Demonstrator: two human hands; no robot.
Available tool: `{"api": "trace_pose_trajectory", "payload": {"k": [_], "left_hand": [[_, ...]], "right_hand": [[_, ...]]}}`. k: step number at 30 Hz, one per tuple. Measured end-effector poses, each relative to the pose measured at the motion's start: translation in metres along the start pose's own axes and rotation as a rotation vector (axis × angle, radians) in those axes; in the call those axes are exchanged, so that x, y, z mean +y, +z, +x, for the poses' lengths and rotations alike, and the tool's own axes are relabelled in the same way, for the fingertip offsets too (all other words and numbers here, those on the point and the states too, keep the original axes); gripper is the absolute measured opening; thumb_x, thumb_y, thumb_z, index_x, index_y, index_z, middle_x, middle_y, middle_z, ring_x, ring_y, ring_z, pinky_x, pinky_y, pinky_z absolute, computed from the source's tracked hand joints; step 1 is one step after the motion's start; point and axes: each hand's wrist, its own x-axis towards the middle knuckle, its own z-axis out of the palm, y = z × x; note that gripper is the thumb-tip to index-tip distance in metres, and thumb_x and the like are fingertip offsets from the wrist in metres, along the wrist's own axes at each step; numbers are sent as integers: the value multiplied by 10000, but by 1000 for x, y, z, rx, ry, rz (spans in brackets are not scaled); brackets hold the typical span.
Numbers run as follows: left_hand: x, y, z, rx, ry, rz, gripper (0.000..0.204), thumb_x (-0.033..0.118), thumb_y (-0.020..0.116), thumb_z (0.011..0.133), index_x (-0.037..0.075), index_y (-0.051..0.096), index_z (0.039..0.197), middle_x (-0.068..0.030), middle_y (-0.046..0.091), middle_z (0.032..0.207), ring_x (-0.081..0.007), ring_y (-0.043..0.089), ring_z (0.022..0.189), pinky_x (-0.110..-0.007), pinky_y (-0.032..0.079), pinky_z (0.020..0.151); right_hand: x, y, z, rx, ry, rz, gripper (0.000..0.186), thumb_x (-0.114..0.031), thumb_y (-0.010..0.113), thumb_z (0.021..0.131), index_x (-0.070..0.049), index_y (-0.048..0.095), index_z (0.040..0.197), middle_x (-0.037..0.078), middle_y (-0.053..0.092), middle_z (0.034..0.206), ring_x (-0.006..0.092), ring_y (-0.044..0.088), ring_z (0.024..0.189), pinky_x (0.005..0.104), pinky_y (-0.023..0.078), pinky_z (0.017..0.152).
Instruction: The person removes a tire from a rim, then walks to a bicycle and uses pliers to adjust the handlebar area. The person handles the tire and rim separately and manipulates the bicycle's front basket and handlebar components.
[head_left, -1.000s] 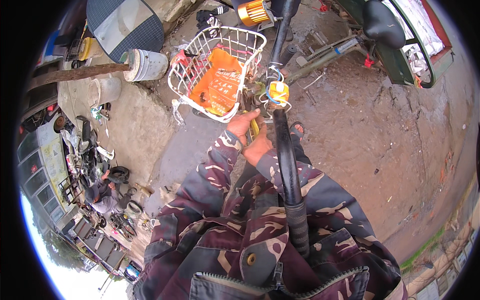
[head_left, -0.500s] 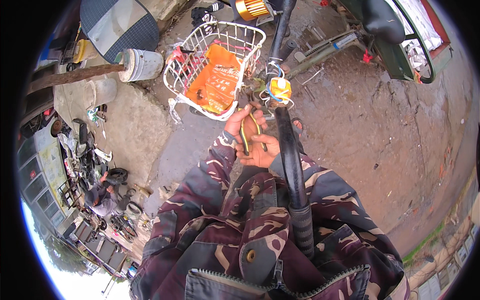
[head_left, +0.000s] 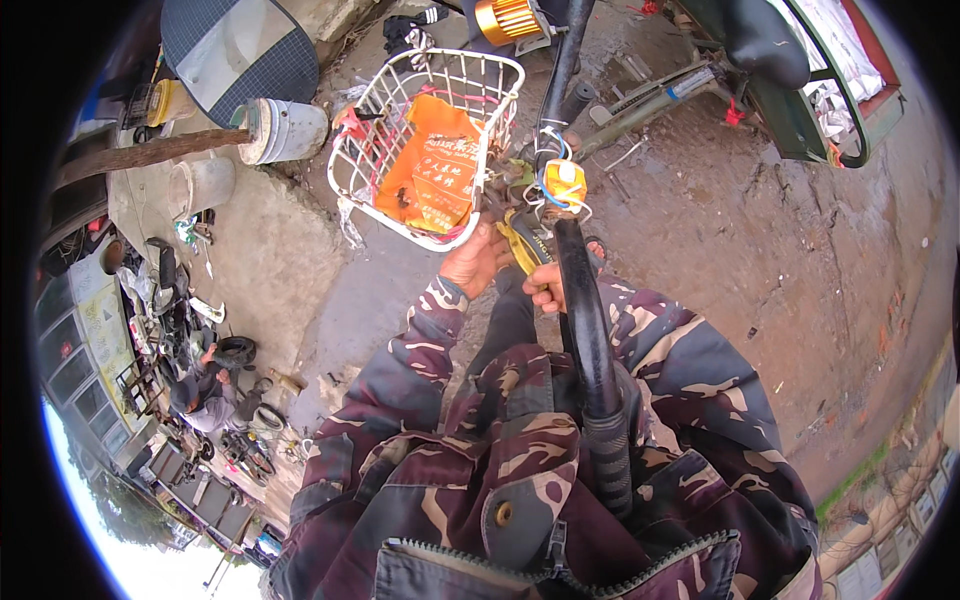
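Observation:
Between my two hands, in front of the handlebar, is a pair of pliers [head_left: 522, 246] with yellow and black grips. My right hand [head_left: 545, 287] is closed at the lower end of the grips. Curled fingers of my left hand [head_left: 475, 262] sit beside the pliers, just below the basket's near corner; what they pinch is hidden. Loose blue and white wires hang around a yellow-and-white switch housing [head_left: 566, 182] on the black handlebar [head_left: 590, 330]. A white wire basket [head_left: 345, 190] holds an orange printed bag [head_left: 430, 165].
A gold finned part [head_left: 507, 20] lies beyond the basket. White buckets [head_left: 285, 130] stand at left, with a wooden pole [head_left: 150, 157] reaching over. A green cart [head_left: 800, 140] is at far right. Another person [head_left: 205, 400] crouches among bike parts at far left.
The pliers have turned and moved up toward the wires. My hands have drawn apart, the left shifting slightly left and the right closing at the grips' lower end.

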Motion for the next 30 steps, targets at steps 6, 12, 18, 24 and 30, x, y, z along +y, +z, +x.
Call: {"api": "trace_pose_trajectory", "payload": {"k": [6,12,18,24,30], "left_hand": [[13,-6,-5,15,-50,-55,620,533,748,919,155,564,1374,-63,602,1386,-229,563,1237,-438,453,1015],[-31,21,22,435,77,155,364,217,752,957,43,597,1236,-39,679,1047,-189,663,943,-356,529,829],[-31,24,28,314,89,179,183,160,676,1001,23,599,1095,-86,652,901,-229,647,828,-396,536,747],[-21,23,13,64,-175,-432,222,317,661,1028,129,611,1137,-44,647,926,-250,636,862,-475,528,820],[-37,12,9,10,18,-369,378,489,603,1036,153,550,1201,20,493,831,-171,550,791,-432,531,809]], "right_hand": [[8,-8,42,586,-108,-996,619,-440,745,864,29,600,1242,277,720,1097,453,683,1079,482,528,948],[40,47,41,985,-427,-953,423,-240,773,770,1,660,1099,266,707,952,488,681,965,521,532,872],[35,49,10,918,-700,-1135,864,-478,768,792,78,445,1371,351,677,1117,491,677,1083,530,542,911],[16,46,-19,431,-335,-631,827,-546,765,830,26,503,1367,211,717,1101,364,732,972,486,572,843],[3,67,-22,49,41,116,234,-269,739,877,-77,654,981,16,623,854,139,587,756,295,464,687]]}}
